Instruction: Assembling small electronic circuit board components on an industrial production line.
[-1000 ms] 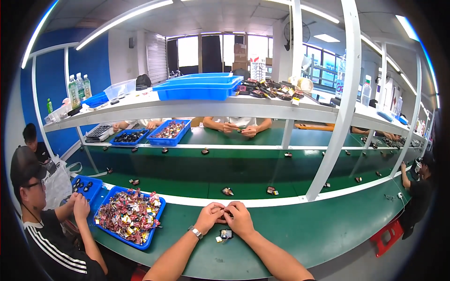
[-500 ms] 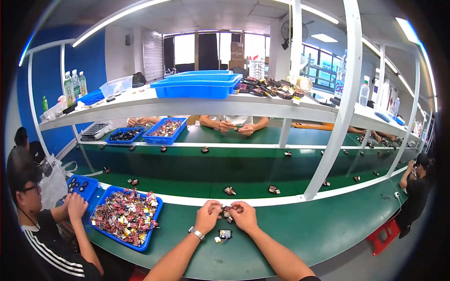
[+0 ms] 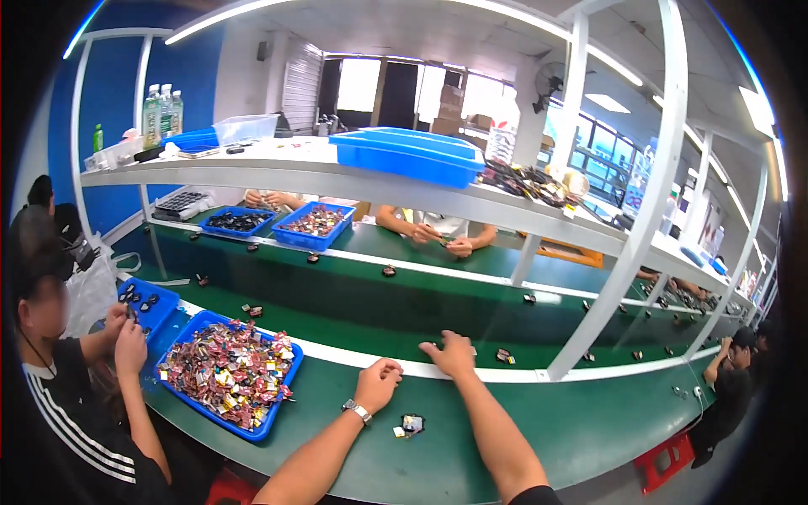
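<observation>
My left hand [image 3: 379, 385], with a metal-banded watch [image 3: 358, 411] on its wrist, is above the green worktop by the white rail. Its fingers are curled in, and whatever they hold, if anything, is hidden. My right hand [image 3: 453, 353] reaches over the rail to the dark green belt, thumb and fingers apart. Between my forearms lies a small electronic assembly [image 3: 412, 423], black and silvery with a pale tag. To the left, a blue tray [image 3: 296, 370] is heaped with small red, white and yellow parts.
A co-worker [image 3: 76, 379] sits at the left, handling a small dark piece beside another blue tray [image 3: 168, 296]. Small assemblies, one a dark piece [image 3: 505, 356], lie along the belt. A slanting white post [image 3: 619, 278] stands to the right; a shelf [image 3: 286, 174] with blue bins crosses above.
My hands have parted from the small assembly they were working on together. The right one has moved forward over the rail and opened. My view has turned slightly.
</observation>
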Tool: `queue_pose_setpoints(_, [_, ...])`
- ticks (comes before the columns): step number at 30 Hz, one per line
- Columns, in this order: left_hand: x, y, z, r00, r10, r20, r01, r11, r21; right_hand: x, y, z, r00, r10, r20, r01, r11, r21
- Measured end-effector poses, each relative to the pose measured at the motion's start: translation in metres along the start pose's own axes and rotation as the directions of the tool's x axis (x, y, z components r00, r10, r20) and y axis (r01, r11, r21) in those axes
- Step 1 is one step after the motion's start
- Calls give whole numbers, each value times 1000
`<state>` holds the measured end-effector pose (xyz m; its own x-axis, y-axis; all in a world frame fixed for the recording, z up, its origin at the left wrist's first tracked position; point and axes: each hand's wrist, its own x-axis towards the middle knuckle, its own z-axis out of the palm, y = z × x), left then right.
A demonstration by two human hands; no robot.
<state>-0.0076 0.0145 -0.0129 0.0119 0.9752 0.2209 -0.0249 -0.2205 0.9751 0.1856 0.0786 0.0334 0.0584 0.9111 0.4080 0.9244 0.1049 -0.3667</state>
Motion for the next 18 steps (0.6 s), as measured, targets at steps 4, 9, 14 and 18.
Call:
queue_pose_setpoints(4, [3,3,4,999,-25,33,26,999,-45,-7,17,29,994,-60,-88,66,996,62])
queue_pose_setpoints(9, [4,-2,-9,998,-38,59,43,996,-84,-54,10,-1,974,-224,-30,208,836,508])
queue_pose_setpoints(14, [4,15,-11,815,-238,528,310,949,-51,-101,-6,-48,921,-383,75,275,771,574])
queue_pose_setpoints(18, [1,16,-10,777,-243,581,362,927,-97,-99,-11,-48,885,-465,-14,407,760,506])
